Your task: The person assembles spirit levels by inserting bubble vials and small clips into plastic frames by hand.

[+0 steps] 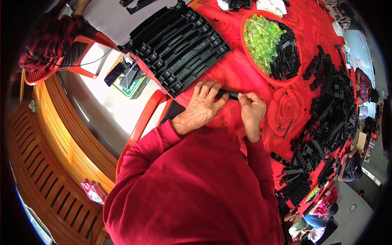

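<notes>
A short black plastic strip lies low over the red tablecloth, held between my two hands. My left hand grips its left end with bent fingers, which hide part of it. At the other end, my right hand pinches the strip between thumb and curled forefinger. Just beyond my left hand sits a block of long black plastic parts, lined up side by side with rounded cups along them. Right of that, a round red tray holds clear yellow-green small pieces and small black pieces.
Loose black plastic parts are heaped along the right side of the red tablecloth. A red plastic chair stands by my left arm, near a slatted wooden bench. Another person in a checked sleeve sits at the upper left.
</notes>
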`<state>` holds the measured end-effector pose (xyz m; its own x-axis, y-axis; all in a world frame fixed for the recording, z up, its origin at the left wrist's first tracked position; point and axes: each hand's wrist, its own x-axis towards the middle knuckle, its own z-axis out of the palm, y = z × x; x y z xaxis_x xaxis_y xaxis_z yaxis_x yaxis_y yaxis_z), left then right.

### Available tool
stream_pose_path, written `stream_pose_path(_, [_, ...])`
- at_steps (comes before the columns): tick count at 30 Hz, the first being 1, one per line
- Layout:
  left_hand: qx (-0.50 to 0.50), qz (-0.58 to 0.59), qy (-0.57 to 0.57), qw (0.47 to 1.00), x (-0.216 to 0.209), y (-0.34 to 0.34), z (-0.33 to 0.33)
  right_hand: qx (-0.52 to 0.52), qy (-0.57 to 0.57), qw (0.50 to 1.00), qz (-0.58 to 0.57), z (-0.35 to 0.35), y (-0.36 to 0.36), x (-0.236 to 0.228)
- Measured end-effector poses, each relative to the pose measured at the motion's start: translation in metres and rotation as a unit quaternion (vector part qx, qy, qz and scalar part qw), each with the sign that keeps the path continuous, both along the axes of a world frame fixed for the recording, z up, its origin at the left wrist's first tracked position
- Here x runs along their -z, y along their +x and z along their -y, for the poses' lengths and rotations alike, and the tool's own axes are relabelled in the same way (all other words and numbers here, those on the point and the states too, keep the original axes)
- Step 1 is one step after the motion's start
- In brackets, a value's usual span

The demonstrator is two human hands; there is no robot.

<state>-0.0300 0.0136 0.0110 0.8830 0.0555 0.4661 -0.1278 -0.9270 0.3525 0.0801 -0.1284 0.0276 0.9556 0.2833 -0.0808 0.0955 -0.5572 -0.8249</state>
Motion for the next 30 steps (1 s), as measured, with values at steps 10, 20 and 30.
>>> stream_pose_path(10, [0.022, -0.060, -0.030, 0.997, 0.000, 0.010, -0.009, 0.021, 0.012, 0.998, 0.062, -0.001, -0.005, 0.011])
stream_pose_path(20, [0.065, -0.109, 0.042, 0.991, -0.008, 0.013, -0.016, -0.006, 0.078, 0.994, 0.075, 0.002, -0.008, 0.005])
stream_pose_path(30, [0.068, -0.075, 0.003, 0.995, -0.012, 0.023, -0.007, -0.021, -0.039, 0.987, 0.152, 0.002, -0.001, 0.003])
